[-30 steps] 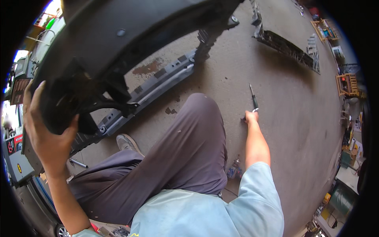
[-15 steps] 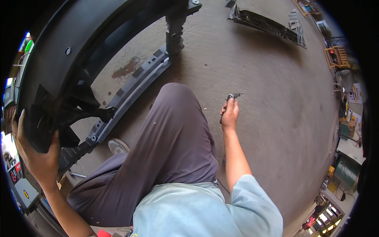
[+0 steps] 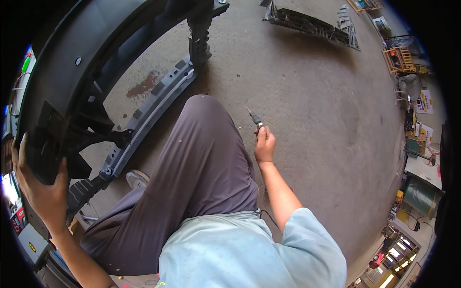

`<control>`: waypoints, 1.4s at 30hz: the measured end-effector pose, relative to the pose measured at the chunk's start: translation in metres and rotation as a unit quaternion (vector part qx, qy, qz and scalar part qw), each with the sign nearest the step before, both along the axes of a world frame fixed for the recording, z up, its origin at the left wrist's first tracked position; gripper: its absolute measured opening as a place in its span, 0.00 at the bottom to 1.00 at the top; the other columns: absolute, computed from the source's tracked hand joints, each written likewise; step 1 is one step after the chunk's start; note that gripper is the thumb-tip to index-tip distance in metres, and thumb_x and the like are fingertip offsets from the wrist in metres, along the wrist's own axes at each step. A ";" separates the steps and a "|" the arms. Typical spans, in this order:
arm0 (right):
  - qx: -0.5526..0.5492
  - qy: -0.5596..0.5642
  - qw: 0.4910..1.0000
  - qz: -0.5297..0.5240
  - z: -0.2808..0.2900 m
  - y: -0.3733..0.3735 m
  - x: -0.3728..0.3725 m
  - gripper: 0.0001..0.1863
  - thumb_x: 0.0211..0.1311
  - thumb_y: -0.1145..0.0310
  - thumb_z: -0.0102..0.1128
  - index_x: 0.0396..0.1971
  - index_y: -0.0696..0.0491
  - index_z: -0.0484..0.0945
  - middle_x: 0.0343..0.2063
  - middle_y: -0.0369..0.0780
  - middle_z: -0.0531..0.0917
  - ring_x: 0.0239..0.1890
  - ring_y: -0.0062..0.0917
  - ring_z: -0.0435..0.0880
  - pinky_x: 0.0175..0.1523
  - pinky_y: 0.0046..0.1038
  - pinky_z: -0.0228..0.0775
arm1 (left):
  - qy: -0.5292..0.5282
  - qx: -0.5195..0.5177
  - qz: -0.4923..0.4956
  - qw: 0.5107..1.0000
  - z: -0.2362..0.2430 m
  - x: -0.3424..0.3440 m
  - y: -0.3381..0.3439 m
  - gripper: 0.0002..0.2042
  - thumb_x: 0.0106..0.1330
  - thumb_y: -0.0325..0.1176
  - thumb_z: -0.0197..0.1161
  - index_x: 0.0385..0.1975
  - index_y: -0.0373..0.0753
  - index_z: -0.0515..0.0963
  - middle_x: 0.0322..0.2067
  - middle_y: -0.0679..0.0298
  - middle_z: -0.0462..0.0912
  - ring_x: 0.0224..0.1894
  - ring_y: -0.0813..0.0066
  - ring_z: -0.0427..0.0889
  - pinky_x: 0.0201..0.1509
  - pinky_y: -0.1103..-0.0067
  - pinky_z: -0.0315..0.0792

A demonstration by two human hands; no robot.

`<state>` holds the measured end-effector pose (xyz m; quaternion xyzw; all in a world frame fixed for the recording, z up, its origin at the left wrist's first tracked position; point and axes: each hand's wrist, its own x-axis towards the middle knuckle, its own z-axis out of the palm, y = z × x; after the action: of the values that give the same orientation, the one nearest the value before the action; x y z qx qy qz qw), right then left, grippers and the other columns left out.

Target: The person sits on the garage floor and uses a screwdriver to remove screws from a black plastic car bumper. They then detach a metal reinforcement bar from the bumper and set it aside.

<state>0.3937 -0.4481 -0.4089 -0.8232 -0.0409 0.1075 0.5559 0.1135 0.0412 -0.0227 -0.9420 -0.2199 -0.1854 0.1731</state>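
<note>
My left hand (image 3: 41, 187) grips the edge of a large curved black car panel (image 3: 62, 72) at the left, which has brackets and a round hole. A grey ribbed bar (image 3: 141, 127) runs beside it, beyond my raised knee (image 3: 199, 125). Right of that knee, my right hand (image 3: 264, 146) is closed on a hand tool (image 3: 257, 117) with a dark body, a metal collar and a thin tip pointing away from me. Its handle is mostly hidden in my fingers.
Another bumper-like part (image 3: 307, 26) lies on the concrete floor (image 3: 326, 120) at the top right. Wooden racks (image 3: 399, 60), a green cylinder (image 3: 420, 197) and assorted workshop items line the right rim. My shoe (image 3: 137, 178) is under the bar, left of my knee.
The tool in my right hand has turned and moved leftward, toward my knee. The black panel, bar and floor part sit further left and higher in the picture; my left hand still grips the panel.
</note>
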 end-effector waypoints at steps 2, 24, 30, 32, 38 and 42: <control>-0.073 -0.125 0.988 0.045 0.010 -0.001 -0.018 0.16 0.81 0.60 0.60 0.38 0.59 0.83 0.30 0.50 0.84 0.34 0.47 0.87 0.42 0.44 0.75 | -0.001 -0.001 0.001 1.000 -0.001 -0.002 0.000 0.44 0.61 0.35 0.83 0.81 0.52 0.71 0.81 0.51 0.70 0.83 0.46 0.68 0.88 0.51 0.58; -0.400 0.222 0.888 0.042 -0.141 0.007 0.029 0.39 0.65 0.58 0.76 0.66 0.68 0.69 0.59 0.64 0.87 0.63 0.56 0.89 0.66 0.51 0.82 | -0.034 -0.067 0.044 0.996 0.020 0.003 -0.049 0.54 0.42 0.42 0.89 0.77 0.51 0.70 0.79 0.40 0.66 0.82 0.36 0.65 0.85 0.38 0.51; -0.060 -0.101 0.967 -0.227 -0.057 0.047 0.103 0.26 0.78 0.63 0.59 0.66 0.62 0.66 0.51 0.51 0.84 0.45 0.47 0.86 0.57 0.49 0.80 | -0.051 -0.097 0.049 0.993 0.021 -0.008 -0.066 0.52 0.42 0.46 0.89 0.75 0.54 0.71 0.78 0.41 0.66 0.82 0.38 0.65 0.86 0.37 0.48; 0.148 -0.118 0.970 -0.154 0.075 0.105 0.114 0.19 0.83 0.67 0.51 0.66 0.60 0.67 0.46 0.44 0.79 0.36 0.29 0.79 0.39 0.34 0.76 | -0.047 -0.089 0.061 0.993 0.017 -0.016 -0.078 0.51 0.42 0.47 0.88 0.74 0.54 0.72 0.78 0.41 0.67 0.81 0.39 0.66 0.86 0.36 0.48; 0.258 -0.437 0.848 0.154 0.392 0.207 0.112 0.26 0.88 0.69 0.50 0.76 0.58 0.56 0.50 0.46 0.81 0.33 0.22 0.77 0.31 0.22 0.70 | -0.090 -0.096 0.039 0.991 0.000 -0.019 -0.115 0.54 0.34 0.49 0.91 0.70 0.55 0.72 0.77 0.44 0.70 0.80 0.42 0.70 0.86 0.34 0.50; 0.234 -0.303 0.838 0.388 0.475 0.272 0.085 0.19 0.82 0.74 0.62 0.68 0.57 0.75 0.49 0.38 0.86 0.37 0.15 0.79 0.42 0.18 0.72 | -0.095 -0.087 0.064 0.990 -0.009 -0.030 -0.137 0.51 0.37 0.51 0.89 0.69 0.56 0.73 0.76 0.47 0.72 0.80 0.45 0.72 0.86 0.34 0.49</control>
<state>0.4788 -0.1759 0.0659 -0.5766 -0.5477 0.0470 0.6044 0.0835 -0.0961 -0.0317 -0.9157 -0.3101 -0.2428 0.0799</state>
